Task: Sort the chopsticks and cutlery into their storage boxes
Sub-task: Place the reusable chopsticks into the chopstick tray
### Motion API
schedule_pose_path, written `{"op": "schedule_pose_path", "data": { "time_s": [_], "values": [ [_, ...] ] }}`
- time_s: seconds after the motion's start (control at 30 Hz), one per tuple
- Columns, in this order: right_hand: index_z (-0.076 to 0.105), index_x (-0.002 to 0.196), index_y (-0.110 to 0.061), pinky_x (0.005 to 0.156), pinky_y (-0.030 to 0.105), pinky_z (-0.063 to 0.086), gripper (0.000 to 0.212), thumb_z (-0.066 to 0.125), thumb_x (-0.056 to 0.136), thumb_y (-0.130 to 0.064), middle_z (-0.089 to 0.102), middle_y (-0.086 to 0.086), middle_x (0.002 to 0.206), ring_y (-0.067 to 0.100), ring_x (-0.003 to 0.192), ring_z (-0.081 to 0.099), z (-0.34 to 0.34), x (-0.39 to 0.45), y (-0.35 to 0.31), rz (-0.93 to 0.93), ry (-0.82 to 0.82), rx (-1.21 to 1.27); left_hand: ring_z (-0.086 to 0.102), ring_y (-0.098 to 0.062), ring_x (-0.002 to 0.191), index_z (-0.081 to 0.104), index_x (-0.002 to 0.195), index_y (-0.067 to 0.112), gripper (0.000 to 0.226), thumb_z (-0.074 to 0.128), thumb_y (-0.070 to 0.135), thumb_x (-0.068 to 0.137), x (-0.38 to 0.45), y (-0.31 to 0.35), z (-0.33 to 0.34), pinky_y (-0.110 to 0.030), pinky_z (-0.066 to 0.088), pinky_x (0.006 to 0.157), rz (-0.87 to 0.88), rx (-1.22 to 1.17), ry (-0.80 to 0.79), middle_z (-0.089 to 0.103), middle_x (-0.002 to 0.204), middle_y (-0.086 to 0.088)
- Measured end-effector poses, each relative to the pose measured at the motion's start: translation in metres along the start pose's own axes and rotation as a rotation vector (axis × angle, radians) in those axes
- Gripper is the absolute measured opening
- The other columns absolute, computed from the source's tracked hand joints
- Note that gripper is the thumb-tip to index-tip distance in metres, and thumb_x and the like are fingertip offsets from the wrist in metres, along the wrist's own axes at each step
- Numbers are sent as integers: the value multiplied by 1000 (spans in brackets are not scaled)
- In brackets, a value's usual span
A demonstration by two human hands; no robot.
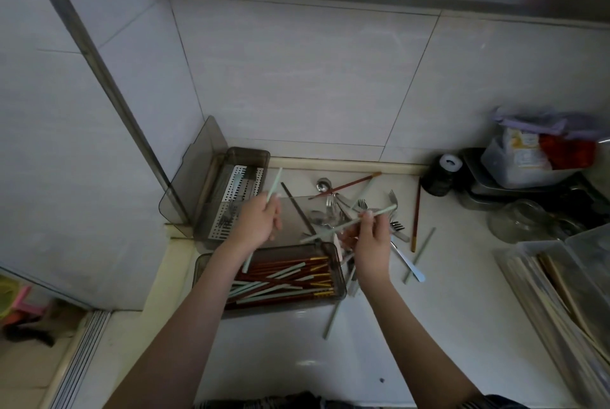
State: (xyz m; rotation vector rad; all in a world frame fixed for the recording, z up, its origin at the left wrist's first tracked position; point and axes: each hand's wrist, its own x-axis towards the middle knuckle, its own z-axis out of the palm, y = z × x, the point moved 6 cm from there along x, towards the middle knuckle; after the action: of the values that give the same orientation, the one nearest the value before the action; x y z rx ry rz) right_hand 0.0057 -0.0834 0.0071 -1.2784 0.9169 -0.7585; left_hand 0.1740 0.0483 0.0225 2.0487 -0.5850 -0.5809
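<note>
Above the chopstick box: both hands raised over the white counter [412, 326], one pale green chopstick in each.
Landmark: chopstick box [340, 263], smoked plastic, holding red-brown and pale green chopsticks laid lengthwise.
Left hand [255, 222]: above the box's far-left corner, fingers curled round a green chopstick [274, 184] that points up and away.
Right hand [371, 238]: above the box's far-right corner, pinching a second green chopstick [379, 212] held near level, tip toward the right.
Cutlery box [231, 190]: beyond the chopstick box, to its far left, perforated tray inside, lid open.
Loose pile [333, 210]: forks, spoons and chopsticks just beyond the box, partly hidden behind the right hand.
Strays: red chopstick [416, 210] and green chopstick [419, 255] on the counter right of the box.
</note>
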Motion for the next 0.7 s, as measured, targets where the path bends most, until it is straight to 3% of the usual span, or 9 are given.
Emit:
{"op": "schedule_pose_path", "data": {
  "time_s": [0.07, 0.17, 0.23, 0.37, 0.43, 0.5, 0.6, 0.67, 0.7],
  "values": [
    [45, 84, -18, 51, 24, 44, 19, 37, 102, -22, 53, 1, 65, 12, 54, 53, 10, -6, -10, -188, -120, -334, 39, -12, 47, 46, 75, 14, 34, 33, 32, 101, 2, 3, -6, -23, 33, 45, 70, -10, 24, 45, 58, 1],
    [46, 94, -13, 60, 31, 45, 15, 39, 100, -24, 57, 4, 78, 18, 68, 57, 51, -21, 0, -404, -504, -809, 30, -10, 42, 46, 77, 14, 33, 33, 34, 101, 4, 3, -4, -21, 25, 38, 5, -197, -44, 38, 54, 5],
    [51, 100, -11, 70, 38, 49, 16, 43, 99, -25, 60, 13, 93, 32, 84, 61, 75, -32, 20, -491, -718, -1033, 25, -8, 38, 44, 74, 15, 34, 34, 35, 100, 4, 2, 1, -18, 19, 35, -82, -395, -115, 33, 50, 6],
    [59, 113, -10, 76, 37, 49, 21, 48, 95, -14, 57, 15, 111, 33, 99, 60, 96, -56, 70, -550, -999, -1404, 21, -5, 35, 45, 72, 17, 36, 34, 37, 100, 3, 5, -3, -14, 17, 31, -162, -727, -174, 32, 46, 9],
    [62, 114, -14, 83, 35, 50, 25, 48, 94, -12, 61, 12, 113, 28, 100, 61, 91, -57, 86, -383, -1011, -1248, 20, -4, 34, 45, 71, 17, 37, 33, 36, 101, 4, 5, -8, -13, 15, 31, -168, -823, -173, 30, 46, 8],
    [67, 108, -13, 84, 27, 48, 22, 49, 95, -13, 67, 8, 108, 17, 93, 62, 83, -47, 80, -231, -860, -1015, 19, -3, 32, 44, 70, 18, 38, 32, 36, 101, 4, 4, -13, -11, 13, 31, -176, -885, -165, 28, 44, 9],
    [64, 105, -1, 66, 26, 54, 25, 49, 98, -19, 67, 6, 84, 13, 68, 62, 73, -35, 52, 49, -642, -499, 19, -2, 31, 43, 70, 18, 38, 32, 37, 100, 5, -2, -10, -11, 13, 30, -203, -932, -141, 29, 43, 9],
    [59, 107, -2, 59, 24, 55, 26, 49, 98, -24, 65, 6, 82, 15, 64, 63, 83, -41, 37, 202, -736, -272, 21, -2, 30, 42, 70, 18, 37, 34, 38, 100, 6, -6, -6, -12, 14, 29, -233, -940, -109, 31, 44, 9],
    [58, 105, -8, 59, 23, 54, 20, 52, 97, -25, 66, 6, 83, 15, 65, 63, 90, -45, 31, 178, -800, -306, 22, -2, 30, 41, 70, 19, 37, 34, 39, 100, 6, -6, -3, -12, 15, 28, -247, -951, -96, 32, 45, 9]
  ]
}}
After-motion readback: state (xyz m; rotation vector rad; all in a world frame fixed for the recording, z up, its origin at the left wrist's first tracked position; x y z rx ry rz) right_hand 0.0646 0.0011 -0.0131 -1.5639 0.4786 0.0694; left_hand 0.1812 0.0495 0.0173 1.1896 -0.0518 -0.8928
